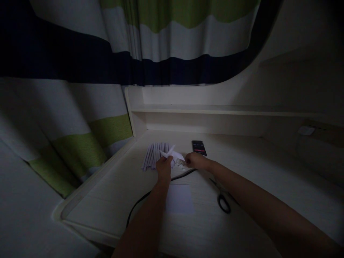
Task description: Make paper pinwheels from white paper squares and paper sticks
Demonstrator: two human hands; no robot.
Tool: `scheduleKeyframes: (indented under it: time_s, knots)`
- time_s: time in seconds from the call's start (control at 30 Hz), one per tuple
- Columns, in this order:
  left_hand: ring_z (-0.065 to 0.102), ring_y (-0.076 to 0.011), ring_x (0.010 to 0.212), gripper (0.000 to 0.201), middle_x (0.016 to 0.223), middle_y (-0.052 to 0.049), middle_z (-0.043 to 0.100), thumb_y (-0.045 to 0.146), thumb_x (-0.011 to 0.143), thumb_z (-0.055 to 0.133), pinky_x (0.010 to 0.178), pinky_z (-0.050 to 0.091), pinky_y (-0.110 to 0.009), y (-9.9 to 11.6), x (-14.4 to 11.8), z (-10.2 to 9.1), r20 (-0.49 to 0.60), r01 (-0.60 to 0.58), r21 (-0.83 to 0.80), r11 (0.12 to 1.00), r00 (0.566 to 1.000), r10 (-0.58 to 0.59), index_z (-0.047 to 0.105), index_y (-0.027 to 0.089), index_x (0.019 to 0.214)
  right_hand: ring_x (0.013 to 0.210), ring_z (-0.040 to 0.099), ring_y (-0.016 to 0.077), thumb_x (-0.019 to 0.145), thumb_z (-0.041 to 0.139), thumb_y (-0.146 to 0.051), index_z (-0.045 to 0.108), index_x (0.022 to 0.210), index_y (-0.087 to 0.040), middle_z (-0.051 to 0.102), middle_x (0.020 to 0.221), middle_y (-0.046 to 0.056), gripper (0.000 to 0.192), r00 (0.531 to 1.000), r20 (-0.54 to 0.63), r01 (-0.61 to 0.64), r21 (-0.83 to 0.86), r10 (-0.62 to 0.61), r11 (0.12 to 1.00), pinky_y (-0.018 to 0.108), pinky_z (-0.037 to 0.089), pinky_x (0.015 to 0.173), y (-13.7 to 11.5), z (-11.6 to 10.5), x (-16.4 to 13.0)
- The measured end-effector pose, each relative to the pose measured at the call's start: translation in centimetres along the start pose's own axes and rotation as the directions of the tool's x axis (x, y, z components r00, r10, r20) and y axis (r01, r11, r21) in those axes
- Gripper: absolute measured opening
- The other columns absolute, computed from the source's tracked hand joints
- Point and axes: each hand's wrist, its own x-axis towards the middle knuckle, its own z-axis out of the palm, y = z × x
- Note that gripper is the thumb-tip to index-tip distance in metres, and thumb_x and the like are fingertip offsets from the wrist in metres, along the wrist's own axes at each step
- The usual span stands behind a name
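- Bare forearms nearest us, angled inward over the desk, a pale surface with faint wood grain and a rounded front corner.
- Scissors: we note a dark oval handle loop, partly covered by the right forearm.
- Flat sheet: smooth, near-square, pale lilac-white, just right of the left forearm.
- Cord: black, slender, curving behind the left wrist toward the right hand.
- Left hand: we record it grasping the folded paper, white, with pointed, crisp corners, between the two hands.
- Right hand: fingers curled beside a small whitish cluster; we cannot tell whether it grips anything.
- Paper rolls: narrow tubes lying side by side, left of the folded paper.
- Phone: dark, flat rectangle beyond the right hand.
- Shelf: pale, straight-edged board.
- Curtains: draped fabric, wavy folds, green, whitish and navy bands.
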Motion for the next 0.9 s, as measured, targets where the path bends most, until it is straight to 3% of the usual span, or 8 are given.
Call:
scheduleKeyframes:
  time_s: [0.1,0.3,0.4,0.5,0.6,0.7,0.8,0.9]
  knots:
    - [0.032,-0.0065,0.044,0.023,0.043,0.006,0.032,0.032,0.057,0.054,0.042,0.022,-0.02,0.0,-0.2,0.3,0.047,0.001,0.014,1.0,0.999,-0.001,0.043,0.015,0.045,0.061,0.054,0.0135,0.065,0.052,-0.025,0.059,0.071,-0.012,0.061,0.067,0.005,0.016,0.993,-0.117,-0.012,0.199,0.036,0.98,0.022,0.037,0.054,0.8,-1.6,-2.0]
    - [0.033,-0.0066,0.043,0.023,0.042,0.006,0.035,0.032,0.054,0.058,0.042,0.022,-0.02,0.7,-2.6,1.6,0.204,-0.004,0.038,0.999,0.979,-0.004,0.048,0.014,0.044,0.048,0.046,0.0073,0.07,0.051,-0.038,0.056,0.088,-0.015,0.057,0.066,0.0,0.03,0.952,-0.265,0.008,0.529,0.156,0.849,0.021,0.036,0.047,1.2,-3.7,-9.4]
    - [0.034,-0.0068,0.042,0.02,0.042,0.006,0.039,0.031,0.054,0.06,0.041,0.023,-0.019,1.2,-4.8,2.4,0.31,0.004,0.026,1.0,0.951,-0.012,0.052,0.014,0.047,0.049,0.046,0.0065,0.062,0.065,-0.029,0.057,0.099,-0.019,0.058,0.068,-0.001,0.038,0.937,-0.23,0.085,0.879,0.262,0.469,0.021,0.035,0.047,0.5,-4.2,-12.3]
    - [0.043,-0.0091,0.046,0.016,0.05,0.003,0.052,0.028,0.055,0.06,0.044,0.03,-0.02,1.7,-6.9,3.2,0.433,0.076,-0.047,0.996,0.9,-0.048,0.06,0.012,0.057,0.049,0.047,0.0056,0.059,0.069,-0.025,0.064,0.081,-0.017,0.06,0.065,0.0,0.024,0.914,-0.224,0.109,0.939,0.339,0.328,0.02,0.036,0.048,-0.1,-4.4,-13.9]
    - [0.049,-0.011,0.051,0.018,0.058,0.0,0.058,0.027,0.057,0.059,0.048,0.034,-0.02,2.2,-8.6,4.1,0.51,0.124,-0.098,0.987,0.858,-0.058,0.064,0.011,0.066,0.048,0.048,0.0059,0.059,0.07,-0.025,0.064,0.072,-0.017,0.06,0.059,-0.002,0.016,0.877,-0.299,0.166,0.923,0.376,0.346,0.021,0.037,0.05,-0.1,-4.5,-14.6]
    - [0.049,-0.0106,0.051,0.018,0.058,0.0,0.059,0.026,0.058,0.061,0.05,0.035,-0.02,2.8,-9.7,5.0,0.549,0.106,-0.107,0.989,0.836,-0.03,0.065,0.011,0.067,0.049,0.049,0.0072,0.06,0.069,-0.027,0.064,0.068,-0.018,0.058,0.055,-0.003,0.013,0.832,-0.386,0.2,0.878,0.398,0.434,0.022,0.039,0.053,-0.2,-4.7,-15.2]
    - [0.049,-0.0102,0.052,0.019,0.06,0.0,0.06,0.025,0.058,0.061,0.05,0.036,-0.02,3.3,-10.6,5.9,0.589,0.13,-0.126,0.983,0.808,-0.031,0.065,0.011,0.07,0.056,0.052,0.0099,0.062,0.067,-0.028,0.062,0.068,-0.018,0.06,0.061,-0.001,0.013,0.796,-0.474,0.19,0.786,0.377,0.588,0.024,0.041,0.057,-0.5,-4.8,-16.0]
    - [0.05,-0.0103,0.051,0.02,0.06,0.0,0.061,0.025,0.058,0.062,0.051,0.036,-0.02,3.4,-11.4,6.5,0.601,0.151,-0.138,0.979,0.798,-0.038,0.066,0.011,0.072,0.062,0.053,0.0118,0.069,0.062,-0.027,0.061,0.07,-0.018,0.06,0.068,0.001,0.009,0.768,-0.598,0.217,0.58,0.229,0.785,0.025,0.042,0.059,-0.8,-4.9,-16.7]
